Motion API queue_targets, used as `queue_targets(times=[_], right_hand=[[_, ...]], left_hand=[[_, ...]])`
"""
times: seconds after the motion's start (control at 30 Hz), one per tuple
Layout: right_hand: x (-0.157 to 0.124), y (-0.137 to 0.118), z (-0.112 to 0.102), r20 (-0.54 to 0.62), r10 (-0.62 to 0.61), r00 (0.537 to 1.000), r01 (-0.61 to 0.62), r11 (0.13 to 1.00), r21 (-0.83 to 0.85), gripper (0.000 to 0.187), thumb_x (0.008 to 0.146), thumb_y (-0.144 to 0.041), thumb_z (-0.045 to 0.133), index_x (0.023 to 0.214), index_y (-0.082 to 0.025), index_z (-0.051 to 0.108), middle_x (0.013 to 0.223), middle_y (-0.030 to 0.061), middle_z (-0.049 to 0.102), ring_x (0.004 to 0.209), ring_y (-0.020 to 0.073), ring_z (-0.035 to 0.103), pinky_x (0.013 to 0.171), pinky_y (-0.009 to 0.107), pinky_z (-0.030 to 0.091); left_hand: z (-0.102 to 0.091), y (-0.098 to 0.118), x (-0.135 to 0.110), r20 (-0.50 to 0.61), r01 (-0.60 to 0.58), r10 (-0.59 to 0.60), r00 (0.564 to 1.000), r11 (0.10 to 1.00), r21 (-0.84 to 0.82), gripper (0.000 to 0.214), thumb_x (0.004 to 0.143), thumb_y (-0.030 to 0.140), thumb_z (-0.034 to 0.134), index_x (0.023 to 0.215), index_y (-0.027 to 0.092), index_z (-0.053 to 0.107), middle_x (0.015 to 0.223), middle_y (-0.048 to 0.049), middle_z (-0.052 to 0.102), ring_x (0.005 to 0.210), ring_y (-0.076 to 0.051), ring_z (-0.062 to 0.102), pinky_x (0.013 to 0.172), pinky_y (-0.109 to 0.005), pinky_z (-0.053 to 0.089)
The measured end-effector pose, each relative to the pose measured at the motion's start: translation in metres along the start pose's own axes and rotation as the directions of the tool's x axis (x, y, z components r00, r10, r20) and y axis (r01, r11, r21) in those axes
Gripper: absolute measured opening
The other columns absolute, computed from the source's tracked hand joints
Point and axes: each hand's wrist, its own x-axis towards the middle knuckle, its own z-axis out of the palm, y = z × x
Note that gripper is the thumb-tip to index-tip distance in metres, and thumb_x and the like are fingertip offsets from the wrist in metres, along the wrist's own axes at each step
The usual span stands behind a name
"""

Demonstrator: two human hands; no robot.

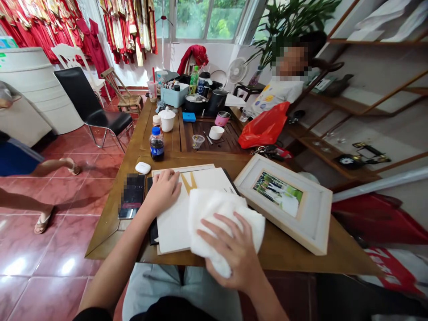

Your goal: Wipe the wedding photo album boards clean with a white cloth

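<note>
Head view: left hand resting on white folder, fingers narrow, curled slightly, holding nothing. Right hand, fingers spread wide, gripping white cloth over folder's lower right, just beside picture frame, near table front edge.

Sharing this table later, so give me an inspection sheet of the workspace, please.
Surface: wooden table, with a dark tea tray at its far end.
Job's things: white cloth overlapping a white board; framed picture beside them.
Clutter: phone, earbud case, water bottle, red bag.
Hands: left hand rests on the white board; right hand lies on the white cloth.
Cables: nothing seen.
Surroundings: red garments, black chair, tiled floor, a person's legs at left, a seated person beyond the table.
</note>
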Motion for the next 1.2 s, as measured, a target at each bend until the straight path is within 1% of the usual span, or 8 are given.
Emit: queue_targets(times=[0.13,0.27,0.43,0.6,0.7,0.83,1.0,1.2], right_hand=[[0.019,-0.034,0.022,0.059,-0.131,0.99,0.132,0.991,-0.006,0.042,0.087,-0.04,0.056,0.123,-0.021,0.067,0.13,0.0055,0.071,0.127,0.0346,0.049,0.121,0.063,0.005],[0.024,-0.04,0.029,0.102,-0.199,0.975,0.2,0.98,0.008,0.044,0.088,-0.045,0.056,0.124,-0.022,0.068,0.133,0.0045,0.069,0.128,0.0338,0.047,0.122,0.062,-0.001],[0.012,-0.015,0.011,0.066,-0.123,0.99,0.122,0.992,0.025,0.043,0.085,-0.034,0.056,0.125,-0.021,0.066,0.133,0.0059,0.069,0.129,0.0314,0.05,0.122,0.059,0.01],[-0.01,0.016,-0.011,0.033,0.05,0.998,-0.048,0.997,-0.064,0.039,0.086,-0.028,0.059,0.124,-0.024,0.065,0.132,0.007,0.07,0.126,0.0326,0.056,0.117,0.06,0.023],[-0.019,0.03,-0.019,0.03,0.085,0.996,-0.079,0.985,-0.153,0.041,0.085,-0.025,0.062,0.127,-0.025,0.064,0.131,0.0069,0.07,0.124,0.0331,0.058,0.116,0.059,0.025],[-0.02,0.036,-0.02,0.003,0.122,0.992,-0.119,0.973,-0.2,0.04,0.085,-0.023,0.062,0.125,-0.025,0.064,0.13,0.0066,0.07,0.123,0.0341,0.059,0.115,0.06,0.027],[-0.004,0.022,-0.014,0.013,0.103,0.995,-0.1,0.983,-0.157,0.043,0.084,-0.025,0.063,0.127,-0.026,0.064,0.13,0.0059,0.07,0.123,0.0354,0.059,0.116,0.062,0.024],[0.015,-0.017,0.002,0.025,0.016,1.0,-0.016,1.0,-0.027,0.042,0.083,-0.029,0.059,0.124,-0.022,0.066,0.13,0.0073,0.071,0.125,0.0346,0.055,0.119,0.062,0.018]], left_hand=[[0.001,0.0,0.0,-0.003,-0.013,0.013,1.0,1.0,0.01,0.04,0.104,0.031,0.038,0.138,0.017,0.053,0.131,-0.0151,0.055,0.13,-0.028,0.049,0.113,-0.046,0.036],[0.001,-0.002,0.001,0.002,-0.018,0.018,1.0,1.0,0.016,0.039,0.104,0.031,0.038,0.137,0.019,0.052,0.13,-0.0138,0.055,0.129,-0.028,0.05,0.113,-0.046,0.036],[-0.003,0.003,-0.001,0.01,0.01,-0.01,1.0,1.0,0.005,0.037,0.103,0.031,0.039,0.135,0.019,0.054,0.133,-0.0141,0.056,0.13,-0.027,0.05,0.114,-0.048,0.035],[-0.003,0.01,-0.005,-0.041,0.18,-0.178,0.983,0.982,0.051,0.039,0.101,0.037,0.042,0.136,0.025,0.053,0.14,-0.014,0.054,0.134,-0.032,0.048,0.115,-0.067,0.025],[-0.003,0.011,-0.006,-0.037,0.298,-0.298,0.954,0.954,0.023,0.046,0.099,0.046,0.044,0.139,0.025,0.051,0.147,-0.0172,0.048,0.139,-0.037,0.04,0.11,-0.071,0.031],[-0.004,0.011,-0.007,0.016,0.373,-0.373,0.928,0.927,-0.035,0.049,0.097,0.051,0.045,0.138,0.024,0.051,0.148,-0.0188,0.047,0.139,-0.038,0.04,0.104,-0.068,0.04],[-0.002,0.01,-0.007,0.01,0.411,-0.411,0.912,0.91,-0.052,0.051,0.096,0.055,0.046,0.136,0.023,0.052,0.144,-0.0196,0.048,0.138,-0.039,0.041,0.103,-0.071,0.04],[0.001,0.009,-0.005,-0.015,0.397,-0.397,0.918,0.918,-0.015,0.048,0.096,0.055,0.046,0.132,0.023,0.054,0.141,-0.0191,0.052,0.135,-0.039,0.043,0.106,-0.074,0.035]])
